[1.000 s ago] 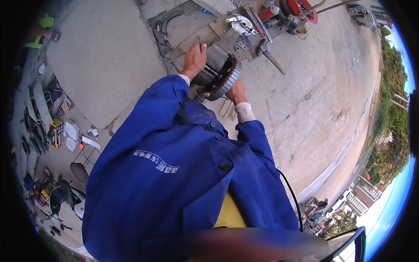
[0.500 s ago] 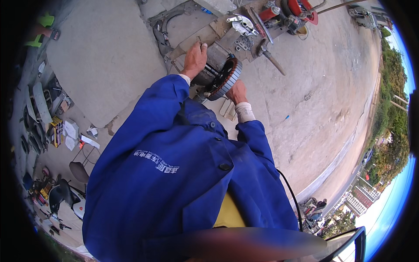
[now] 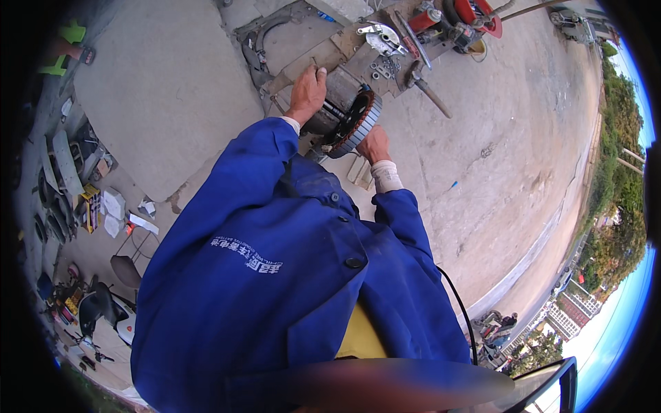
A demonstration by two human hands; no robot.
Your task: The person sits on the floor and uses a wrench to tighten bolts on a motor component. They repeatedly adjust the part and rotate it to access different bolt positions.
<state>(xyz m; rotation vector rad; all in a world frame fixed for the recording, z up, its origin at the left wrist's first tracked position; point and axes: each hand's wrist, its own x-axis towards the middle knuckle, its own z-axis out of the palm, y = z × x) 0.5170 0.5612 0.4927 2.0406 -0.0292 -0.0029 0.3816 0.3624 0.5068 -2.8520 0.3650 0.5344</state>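
Observation:
A hub motor stator point(image 3: 359, 124), with a grey segmented rim and copper-coloured windings, stands tilted on edge in front of me. Its metal axle point(image 3: 333, 110) points left, toward my left hand point(image 3: 308, 95). That hand is closed, thumb uppermost, over the metal work stand; what lies inside its fingers is hidden. My right hand point(image 3: 374, 143) is curled against the right side of the stator, its fingertips out of sight behind the rim. Beneath the stator is a rusty metal work stand point(image 3: 342, 84).
Beyond the stator lie a silver brake plate point(image 3: 383, 40), loose nuts and washers point(image 3: 383, 69) and a hammer point(image 3: 431, 92). A red spray can point(image 3: 425, 20) and red bowl point(image 3: 480, 19) are farther off. Scrap parts point(image 3: 63, 162) and a scooter point(image 3: 103, 310) stand at left.

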